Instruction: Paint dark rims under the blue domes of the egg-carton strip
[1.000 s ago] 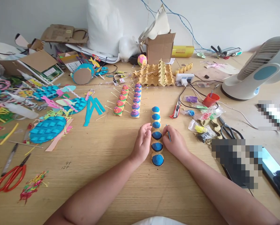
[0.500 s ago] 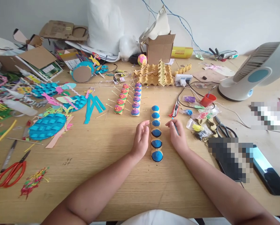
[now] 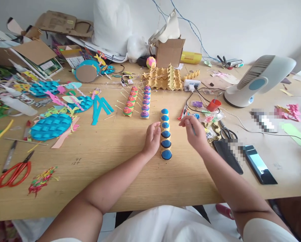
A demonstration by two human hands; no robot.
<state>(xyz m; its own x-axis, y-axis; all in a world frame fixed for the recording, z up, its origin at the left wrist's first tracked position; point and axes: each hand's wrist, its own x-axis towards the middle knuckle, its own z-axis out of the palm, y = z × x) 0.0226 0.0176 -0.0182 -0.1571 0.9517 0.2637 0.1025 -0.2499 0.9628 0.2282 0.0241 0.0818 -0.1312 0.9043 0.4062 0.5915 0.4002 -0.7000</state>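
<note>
A row of egg-carton cups with blue-painted tops [image 3: 165, 133] lies in a line on the wooden table [image 3: 130, 168]. My left hand [image 3: 152, 137] rests against the row's left side, fingers curled and loosely apart, holding nothing. My right hand [image 3: 194, 132] hovers just right of the row, lifted off the table, pinching a thin blue paintbrush [image 3: 192, 130]. Two finished painted cup caterpillars [image 3: 138, 102] with toothpick legs lie farther back.
Red scissors [image 3: 12, 171] and a marker lie front left. Blue woven paper shapes [image 3: 50, 126] crowd the left. An egg tray [image 3: 165, 79], a cardboard box, a power strip and a red cup [image 3: 213, 105] stand behind. A white fan [image 3: 256, 82], black scissors and a phone [image 3: 260, 164] are on the right.
My right hand has come off the cup row and risen up and to the right with the brush. The left hand stays at the row. The camera has tilted down and pulled back.
</note>
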